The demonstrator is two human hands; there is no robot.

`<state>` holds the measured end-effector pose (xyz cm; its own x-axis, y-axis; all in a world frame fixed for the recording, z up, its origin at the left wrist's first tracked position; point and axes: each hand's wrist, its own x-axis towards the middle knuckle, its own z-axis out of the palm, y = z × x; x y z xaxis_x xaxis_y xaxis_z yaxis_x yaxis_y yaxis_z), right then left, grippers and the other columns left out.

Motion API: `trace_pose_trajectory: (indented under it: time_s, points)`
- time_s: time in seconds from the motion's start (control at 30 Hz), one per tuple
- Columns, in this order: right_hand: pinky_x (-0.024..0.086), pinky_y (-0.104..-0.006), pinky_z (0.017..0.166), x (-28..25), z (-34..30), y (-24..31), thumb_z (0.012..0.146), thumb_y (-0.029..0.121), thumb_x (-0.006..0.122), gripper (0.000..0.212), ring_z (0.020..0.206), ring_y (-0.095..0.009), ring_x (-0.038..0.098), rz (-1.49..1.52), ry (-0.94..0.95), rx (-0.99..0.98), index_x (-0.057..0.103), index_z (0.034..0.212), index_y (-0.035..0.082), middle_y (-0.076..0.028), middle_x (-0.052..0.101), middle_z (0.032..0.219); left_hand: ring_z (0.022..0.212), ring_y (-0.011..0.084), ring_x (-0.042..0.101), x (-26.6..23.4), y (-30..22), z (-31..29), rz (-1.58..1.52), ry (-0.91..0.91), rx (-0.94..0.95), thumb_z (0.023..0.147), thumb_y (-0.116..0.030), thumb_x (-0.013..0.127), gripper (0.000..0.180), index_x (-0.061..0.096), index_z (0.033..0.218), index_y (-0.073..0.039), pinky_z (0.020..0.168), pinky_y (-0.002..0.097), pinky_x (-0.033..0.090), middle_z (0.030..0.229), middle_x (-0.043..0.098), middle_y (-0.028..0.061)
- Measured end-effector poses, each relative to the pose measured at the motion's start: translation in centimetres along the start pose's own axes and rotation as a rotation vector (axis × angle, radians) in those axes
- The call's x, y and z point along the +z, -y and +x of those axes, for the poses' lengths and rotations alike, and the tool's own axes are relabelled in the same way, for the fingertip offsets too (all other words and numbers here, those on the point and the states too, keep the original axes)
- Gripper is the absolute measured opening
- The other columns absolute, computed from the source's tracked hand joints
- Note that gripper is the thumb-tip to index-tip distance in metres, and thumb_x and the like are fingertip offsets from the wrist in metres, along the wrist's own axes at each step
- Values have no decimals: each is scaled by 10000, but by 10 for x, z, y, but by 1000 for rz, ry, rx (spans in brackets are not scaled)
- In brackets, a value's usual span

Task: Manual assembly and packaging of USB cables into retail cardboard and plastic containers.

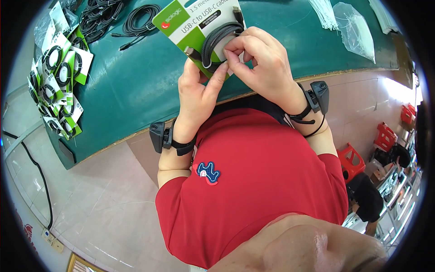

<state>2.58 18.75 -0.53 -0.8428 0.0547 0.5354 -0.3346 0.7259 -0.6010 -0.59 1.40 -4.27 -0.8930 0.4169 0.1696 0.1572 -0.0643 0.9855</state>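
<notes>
A green and white backing card (181, 25) carries a coiled black braided cable (209, 44) with a plug at each end. My left hand (199, 88) is closed on the card's lower edge, its thumb on the front by the bottom of the coil. A thin white strip (207, 66) shows at the coil near that thumb. Over the card's right side, my right hand (265, 61) pinches thumb and forefinger together beside the coil. Whatever sits between those fingertips is too small to make out.
Carded cables (61, 77) lie heaped at the green table's (131, 90) left end. Loose black cable coils (140, 20) lie at the back. White cable ties (324, 13) and a clear plastic bag (355, 34) are at the right. Red stools (351, 161) stand beyond.
</notes>
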Motion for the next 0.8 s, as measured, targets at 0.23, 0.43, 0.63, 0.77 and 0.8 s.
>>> trace_pose_trajectory:
  time_s: [0.23,0.43,0.63,0.77,0.8]
  points:
    - [528,-282,607,4,4,-3,787,-46,767,207,685,-178,638,15,6,-126,693,967,24,-66,672,894,919,138,705,-6,-5,4,-74,-14,-90,983,-169,721,390,549,1262,44,769,299,582,1071,721,111]
    - [542,-257,628,3,9,-16,800,-72,776,187,741,-178,665,106,75,-245,707,959,-1,-88,691,907,929,142,693,-12,-5,6,-157,22,-182,994,-146,699,363,546,1265,42,780,293,576,1088,711,104]
    - [534,-250,630,-3,11,-10,828,-69,787,145,768,-169,673,312,30,-51,716,936,-3,-92,701,897,1001,154,676,-21,-4,12,-509,68,-495,1012,-93,656,327,531,1281,44,847,295,565,1156,687,114]
    - [532,-254,638,-11,16,-6,835,-78,784,141,774,-166,673,331,66,-93,719,937,-6,-93,702,896,1001,144,664,-11,-12,9,-385,27,-362,1019,-84,645,307,528,1273,42,850,291,554,1162,678,109]
    - [532,-255,642,-13,17,-4,833,-88,780,142,774,-164,673,312,53,-137,720,934,-7,-95,702,899,1001,144,664,-10,-14,9,-383,29,-362,1019,-84,645,307,528,1273,42,850,291,554,1162,678,109]
